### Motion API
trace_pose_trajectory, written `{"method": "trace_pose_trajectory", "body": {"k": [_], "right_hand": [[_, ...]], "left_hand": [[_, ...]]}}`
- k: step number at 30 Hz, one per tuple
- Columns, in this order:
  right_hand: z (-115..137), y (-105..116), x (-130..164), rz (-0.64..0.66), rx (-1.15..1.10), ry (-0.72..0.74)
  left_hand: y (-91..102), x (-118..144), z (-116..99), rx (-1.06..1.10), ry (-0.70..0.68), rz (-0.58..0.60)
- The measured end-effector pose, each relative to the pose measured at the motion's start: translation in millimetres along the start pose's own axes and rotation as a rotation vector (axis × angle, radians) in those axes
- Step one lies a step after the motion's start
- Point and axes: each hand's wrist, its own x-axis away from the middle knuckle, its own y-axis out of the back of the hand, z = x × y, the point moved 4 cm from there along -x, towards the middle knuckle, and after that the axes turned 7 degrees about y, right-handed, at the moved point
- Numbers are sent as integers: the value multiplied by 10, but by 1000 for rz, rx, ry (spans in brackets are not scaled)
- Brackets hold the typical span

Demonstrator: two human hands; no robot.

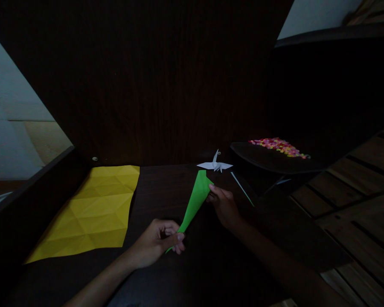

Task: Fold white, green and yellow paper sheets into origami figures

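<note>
Narrow green paper [196,197], folded to a long tapered wedge, smooth and matte, held just above the dark wood-grained tabletop [153,192] at centre. Left hand [158,243] pinching the near pointed tip between thumb and fingers; right hand [224,205] pinching the far, wider end. Left: creased yellow sheet [92,213], flat, gridded with triangular folds. Far, just beyond the green paper: small white folded crane [215,164]. Far right: multicoloured beads [278,146] on a dark curved shelf [262,160].

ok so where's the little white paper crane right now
In the head view the white paper crane sits on the dark table at its far edge, just beyond the tip of the green folded paper, right of the yellow sheet.
</note>
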Motion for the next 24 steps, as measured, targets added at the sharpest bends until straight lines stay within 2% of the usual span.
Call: {"method": "trace_pose_trajectory", "body": {"k": [5, 8, 10, 14, 17, 24], "right_hand": [[-1, 26, -46, -35, -76, 3], [-36, 17, -21, -16, -45, -15], [-56, -29, 40, 70, 27, -12], [-87, -205, 269, 360, 265, 28], [-139, -330, 445, 518, 288, -36], [-115, -360, 463, 501, 310, -15]], "left_hand": [[11, -7, -11, -10, -13, -4], [23, -11, -15, -16, -30, -23], [28, -15, -20, -5, -41, -31], [33, -23, -27, 29, -47, -41], [29, -24, -25, 41, -56, -38], [26, -20, -48, -3, -70, -66]]}}
